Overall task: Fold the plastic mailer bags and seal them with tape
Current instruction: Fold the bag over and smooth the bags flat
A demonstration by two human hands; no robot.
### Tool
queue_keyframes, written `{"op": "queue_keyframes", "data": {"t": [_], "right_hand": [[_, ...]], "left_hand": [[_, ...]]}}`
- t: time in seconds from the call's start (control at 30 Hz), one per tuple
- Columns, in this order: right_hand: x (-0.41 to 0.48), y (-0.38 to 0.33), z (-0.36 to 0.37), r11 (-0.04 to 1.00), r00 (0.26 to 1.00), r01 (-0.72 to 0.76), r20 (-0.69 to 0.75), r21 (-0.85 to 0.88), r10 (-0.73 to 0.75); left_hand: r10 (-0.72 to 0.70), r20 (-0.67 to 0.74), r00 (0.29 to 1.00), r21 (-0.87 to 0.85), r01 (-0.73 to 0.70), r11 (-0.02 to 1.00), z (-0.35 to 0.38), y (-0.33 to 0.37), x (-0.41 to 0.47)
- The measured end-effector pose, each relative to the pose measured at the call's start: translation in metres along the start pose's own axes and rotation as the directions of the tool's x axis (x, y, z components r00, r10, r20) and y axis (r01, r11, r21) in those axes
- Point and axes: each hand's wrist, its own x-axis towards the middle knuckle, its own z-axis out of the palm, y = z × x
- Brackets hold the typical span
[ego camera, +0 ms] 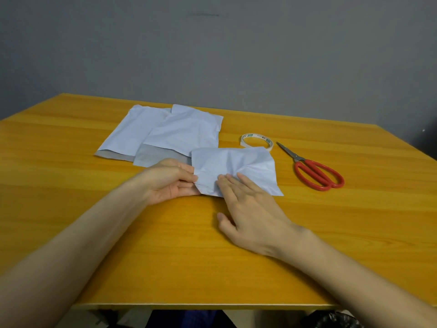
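Observation:
A crumpled pale blue mailer bag (246,165) lies folded near the middle of the table. My left hand (171,182) pinches its left edge between thumb and fingers. My right hand (250,214) lies flat with straight fingers pressing on the bag's lower left part. Two more mailer bags (165,131) lie flat and overlapping behind it, their grey flaps towards me. A roll of white tape (257,141) sits just behind the folded bag, partly hidden by it.
Red-handled scissors (314,170) lie shut to the right of the tape, blades pointing away. The orange wooden table (165,256) ends at a front edge close to me and a grey wall stands behind it.

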Motion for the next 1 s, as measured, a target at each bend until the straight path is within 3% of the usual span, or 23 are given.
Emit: {"op": "queue_keyframes", "data": {"t": [0.1, 0.23, 0.4, 0.57, 0.83, 1.0], "right_hand": [[-0.006, 0.006, 0.0, 1.0, 1.0, -0.022, -0.019, -0.011, 0.022], [-0.004, 0.005, 0.001, 1.0, 0.999, -0.001, -0.037, 0.017, 0.002], [0.005, -0.004, 0.004, 0.998, 0.999, 0.025, -0.04, 0.054, -0.023], [0.008, -0.006, 0.001, 1.0, 0.999, 0.016, -0.028, 0.009, -0.016], [-0.003, 0.0, 0.004, 0.975, 0.98, -0.19, -0.08, -0.112, 0.182], [-0.01, 0.001, 0.0, 0.963, 0.966, -0.244, -0.11, -0.111, 0.232]], "left_hand": [[0.002, -0.033, 0.999, 0.06, 0.0, 0.998, 0.004, 0.0, 0.001], [-0.018, -0.016, 1.0, 0.009, 0.018, 1.0, 0.014, 0.001, 0.001], [0.072, -0.087, 0.994, 0.262, -0.047, 0.964, 0.023, -0.003, 0.005], [0.095, -0.146, 0.985, 0.425, -0.025, 0.905, 0.017, -0.003, 0.008], [0.112, -0.114, 0.987, 0.468, -0.046, 0.883, 0.019, -0.002, 0.005], [0.111, -0.118, 0.987, 0.463, -0.044, 0.885, 0.019, -0.002, 0.004]]}}
